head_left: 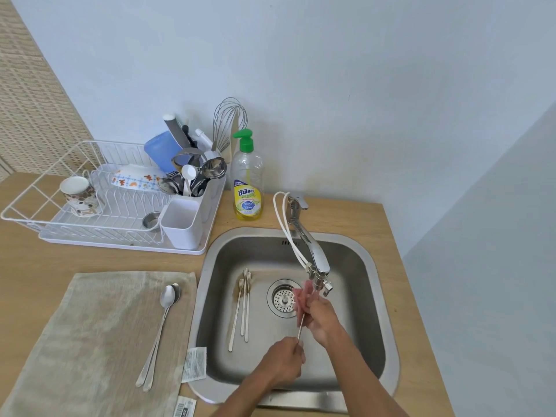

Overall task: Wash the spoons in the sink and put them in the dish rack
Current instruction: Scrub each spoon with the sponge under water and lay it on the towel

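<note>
Scrubbing is under way over the sink (370, 296), beneath the faucet (313, 260). One long-handled spoon (301, 326) is held above the basin near the drain (284, 299): its handle end is pinched in the closed left hand (284, 361), while the right hand (322, 319) is curled around a pink sponge (304, 293) pressed against the bowl end. Whether water is running cannot be told.

Three more spoons (242, 308) lie together on the sink floor toward its left wall, with brownish residue around them. Two further spoons (159, 335) rest side by side on the towel (90, 326) spread over the counter left of the sink; whether these are washed cannot be judged. The dish rack (60, 188) stands at the counter's back left corner, its cutlery holder (183, 221) at the rack's right end already crowded in its rear section.

Risk is judged to lie mainly in the grip: a wet, soapy handle held only at its tip could be levered loose by the sponge's pressure and dropped into the basin. Transfer to the rack crosses the counter, so drips are likely, and the crowded holder could be jostled when a spoon is pushed in.
</note>
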A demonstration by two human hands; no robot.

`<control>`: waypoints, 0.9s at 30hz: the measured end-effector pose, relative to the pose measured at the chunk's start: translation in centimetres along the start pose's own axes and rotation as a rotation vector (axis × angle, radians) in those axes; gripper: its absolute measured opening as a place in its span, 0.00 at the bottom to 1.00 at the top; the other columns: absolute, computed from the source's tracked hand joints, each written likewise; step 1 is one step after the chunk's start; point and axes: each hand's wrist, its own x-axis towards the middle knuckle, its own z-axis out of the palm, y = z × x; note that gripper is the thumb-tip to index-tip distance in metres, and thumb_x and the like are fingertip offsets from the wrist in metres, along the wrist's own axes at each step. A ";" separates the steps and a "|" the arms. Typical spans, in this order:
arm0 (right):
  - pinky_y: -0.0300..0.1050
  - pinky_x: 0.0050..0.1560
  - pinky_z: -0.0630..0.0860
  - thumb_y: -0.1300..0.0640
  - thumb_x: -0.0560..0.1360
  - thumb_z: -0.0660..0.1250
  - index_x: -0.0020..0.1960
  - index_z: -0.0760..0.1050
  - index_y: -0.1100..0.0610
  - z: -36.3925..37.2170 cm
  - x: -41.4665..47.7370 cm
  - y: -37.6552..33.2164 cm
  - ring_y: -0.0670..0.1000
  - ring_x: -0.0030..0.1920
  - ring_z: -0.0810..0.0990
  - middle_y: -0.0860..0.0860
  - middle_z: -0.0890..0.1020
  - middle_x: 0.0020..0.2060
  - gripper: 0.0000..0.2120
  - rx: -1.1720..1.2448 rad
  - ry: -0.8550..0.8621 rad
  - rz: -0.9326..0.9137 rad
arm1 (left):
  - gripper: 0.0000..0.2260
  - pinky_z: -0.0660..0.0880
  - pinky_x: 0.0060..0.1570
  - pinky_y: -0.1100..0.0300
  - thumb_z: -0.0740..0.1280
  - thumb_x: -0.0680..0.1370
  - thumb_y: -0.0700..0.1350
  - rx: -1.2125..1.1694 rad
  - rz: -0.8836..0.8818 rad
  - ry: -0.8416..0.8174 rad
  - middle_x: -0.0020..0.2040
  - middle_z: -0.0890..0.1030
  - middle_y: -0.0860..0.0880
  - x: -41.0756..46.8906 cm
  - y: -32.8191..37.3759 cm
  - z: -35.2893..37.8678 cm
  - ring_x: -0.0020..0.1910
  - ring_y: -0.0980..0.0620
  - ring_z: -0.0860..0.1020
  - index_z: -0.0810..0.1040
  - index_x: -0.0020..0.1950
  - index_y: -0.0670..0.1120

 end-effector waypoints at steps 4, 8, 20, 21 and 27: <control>0.40 0.24 0.66 0.59 0.82 0.61 0.46 0.80 0.57 0.7 -0.3 -0.5 0.48 0.25 0.70 0.50 0.76 0.25 0.11 -0.096 0.019 0.021 | 0.12 0.75 0.45 0.60 0.55 0.81 0.42 -0.017 0.034 -0.017 0.32 0.77 0.54 0.5 -0.6 1.0 0.33 0.51 0.77 0.74 0.41 0.49; 0.39 0.24 0.57 0.58 0.82 0.59 0.39 0.76 0.54 0.7 -0.1 -0.8 0.46 0.23 0.62 0.48 0.70 0.26 0.14 -0.120 0.111 -0.069 | 0.15 0.71 0.34 0.68 0.60 0.80 0.42 -0.035 0.087 -0.087 0.34 0.82 0.49 0.1 -1.1 0.9 0.29 0.60 0.75 0.83 0.38 0.48; 0.40 0.25 0.62 0.57 0.84 0.55 0.48 0.77 0.60 -0.4 0.5 0.4 0.48 0.25 0.63 0.51 0.68 0.25 0.15 -0.188 0.042 -0.115 | 0.11 0.63 0.27 0.67 0.64 0.74 0.44 -0.392 -0.073 -0.246 0.42 0.86 0.52 -1.2 -0.7 -0.4 0.29 0.60 0.67 0.86 0.47 0.45; 0.40 0.25 0.62 0.58 0.84 0.55 0.48 0.78 0.61 -0.2 0.4 0.3 0.48 0.24 0.63 0.50 0.67 0.25 0.14 -0.187 0.059 -0.122 | 0.09 0.65 0.28 0.67 0.67 0.74 0.44 -0.394 -0.049 -0.223 0.41 0.86 0.53 -1.1 -0.9 -0.3 0.29 0.61 0.70 0.86 0.46 0.45; 0.40 0.24 0.60 0.49 0.84 0.56 0.41 0.75 0.56 1.0 -0.6 0.1 0.47 0.23 0.63 0.50 0.70 0.25 0.18 -0.263 0.036 -0.136 | 0.07 0.71 0.39 0.63 0.71 0.74 0.42 -0.413 0.000 -0.101 0.37 0.86 0.49 -0.2 -1.2 1.2 0.36 0.56 0.77 0.85 0.37 0.48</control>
